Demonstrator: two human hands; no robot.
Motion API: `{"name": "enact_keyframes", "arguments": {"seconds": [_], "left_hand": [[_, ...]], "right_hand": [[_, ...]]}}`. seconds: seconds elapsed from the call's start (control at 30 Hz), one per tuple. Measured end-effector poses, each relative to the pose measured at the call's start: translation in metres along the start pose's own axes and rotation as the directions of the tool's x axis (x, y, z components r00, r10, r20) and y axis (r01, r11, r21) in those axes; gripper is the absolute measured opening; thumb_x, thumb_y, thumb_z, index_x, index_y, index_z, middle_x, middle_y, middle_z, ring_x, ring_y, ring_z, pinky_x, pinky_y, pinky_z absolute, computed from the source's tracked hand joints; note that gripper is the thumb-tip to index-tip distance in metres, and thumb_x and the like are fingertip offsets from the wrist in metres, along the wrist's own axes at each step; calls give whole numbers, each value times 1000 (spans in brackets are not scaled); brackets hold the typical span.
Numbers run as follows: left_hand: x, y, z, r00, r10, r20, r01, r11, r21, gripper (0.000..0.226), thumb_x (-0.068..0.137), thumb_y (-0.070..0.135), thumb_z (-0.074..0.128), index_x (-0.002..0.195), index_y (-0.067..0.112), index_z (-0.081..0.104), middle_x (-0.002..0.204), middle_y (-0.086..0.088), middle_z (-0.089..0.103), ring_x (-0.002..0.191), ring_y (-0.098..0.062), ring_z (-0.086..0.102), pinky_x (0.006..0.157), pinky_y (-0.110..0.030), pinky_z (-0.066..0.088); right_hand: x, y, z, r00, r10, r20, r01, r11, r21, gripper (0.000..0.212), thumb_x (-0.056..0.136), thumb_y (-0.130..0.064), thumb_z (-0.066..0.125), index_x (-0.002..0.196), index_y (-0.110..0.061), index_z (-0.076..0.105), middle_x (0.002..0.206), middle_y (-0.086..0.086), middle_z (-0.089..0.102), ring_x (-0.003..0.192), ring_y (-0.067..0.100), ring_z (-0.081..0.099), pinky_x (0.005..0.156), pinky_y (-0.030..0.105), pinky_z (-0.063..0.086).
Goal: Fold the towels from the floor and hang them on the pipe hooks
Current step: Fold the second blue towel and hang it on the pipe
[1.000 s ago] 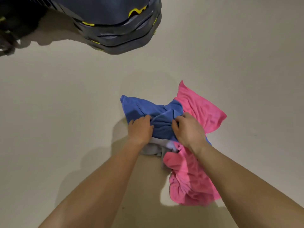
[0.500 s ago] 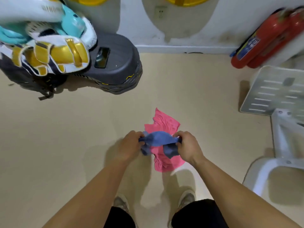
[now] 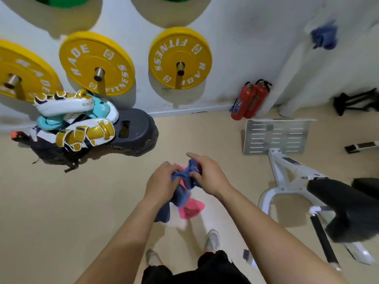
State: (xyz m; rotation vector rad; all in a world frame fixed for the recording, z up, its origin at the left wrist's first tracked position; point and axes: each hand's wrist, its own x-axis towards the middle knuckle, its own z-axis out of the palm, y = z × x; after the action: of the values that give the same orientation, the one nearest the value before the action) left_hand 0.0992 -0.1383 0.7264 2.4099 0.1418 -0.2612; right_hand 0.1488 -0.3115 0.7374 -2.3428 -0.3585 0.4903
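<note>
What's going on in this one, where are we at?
A person stands over the floor with a bunched blue towel held in both hands: the left hand grips one side and the right hand pinches the other. The towel is not folded yet. A pink towel appears to lie on the floor beneath it. Up in the corner, a blurred blue cloth hangs by the white pipe.
</note>
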Motion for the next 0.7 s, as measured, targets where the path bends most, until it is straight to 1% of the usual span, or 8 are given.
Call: {"name": "enact_keyframes", "arguments": {"seconds": [0.07,0.13,0.27,0.37,0.43,0.53,0.6,0.7], "left_hand": [[-7,14,-2,999,43,-8,-43,999,1,18,87,18,60,95,32,68,85,6,50,78,-12,54,71,-32,45],[-10,26,-6,997,79,-6,-79,997,-20,19,87,19,62,94,35,70,84,7,51,77,-10,54,71,-30,45],[-10,42,-15,990,140,-11,-141,988,-60,19,84,20,65,88,37,72,84,5,56,80,-11,55,70,-29,45],[-10,46,-17,986,167,-12,-167,979,-119,18,82,18,70,88,34,70,85,9,60,81,-6,56,70,-22,41],[-13,46,-15,985,171,1,-168,968,-184,19,82,15,72,85,34,68,82,11,64,78,-3,57,68,-17,39],[-20,38,-13,992,129,-3,-124,947,-295,18,84,13,71,80,30,67,77,11,68,70,-3,57,65,-16,42],[-23,31,-15,993,115,-9,-112,944,-311,14,86,13,70,81,26,69,76,9,68,69,-4,56,65,-18,43],[-25,21,-23,995,92,-21,-94,949,-300,13,88,12,69,82,24,70,71,16,66,64,-2,55,62,-14,42]], "right_hand": [[-10,-2,-3,999,-10,41,12,999,-41,48,90,-17,61,136,-29,57,96,3,53,95,21,55,85,30,43],[-21,-3,-9,999,-16,31,18,999,-45,24,92,-23,60,113,-27,70,88,0,49,86,19,53,78,32,42],[-33,-4,-24,997,-3,-81,2,1000,-19,4,86,-23,66,86,-23,70,83,1,56,79,17,53,71,31,40],[-39,-9,-40,984,-6,-176,11,1000,29,7,84,-22,64,78,-26,66,89,0,64,83,16,58,71,28,40],[-41,-15,-51,978,-38,-204,48,998,44,7,85,-22,64,80,-26,67,95,-1,66,88,14,60,73,26,41],[-42,-22,-66,970,-87,-226,91,996,5,8,86,-22,64,82,-26,69,99,-4,66,85,10,56,70,21,36],[-42,-26,-77,961,-102,-257,105,995,-3,8,86,-21,64,82,-26,69,96,-7,65,85,8,53,71,22,36],[-42,-31,-96,947,-99,-304,106,994,6,12,85,-17,64,78,-26,68,82,-17,60,78,3,52,67,21,37]]}}
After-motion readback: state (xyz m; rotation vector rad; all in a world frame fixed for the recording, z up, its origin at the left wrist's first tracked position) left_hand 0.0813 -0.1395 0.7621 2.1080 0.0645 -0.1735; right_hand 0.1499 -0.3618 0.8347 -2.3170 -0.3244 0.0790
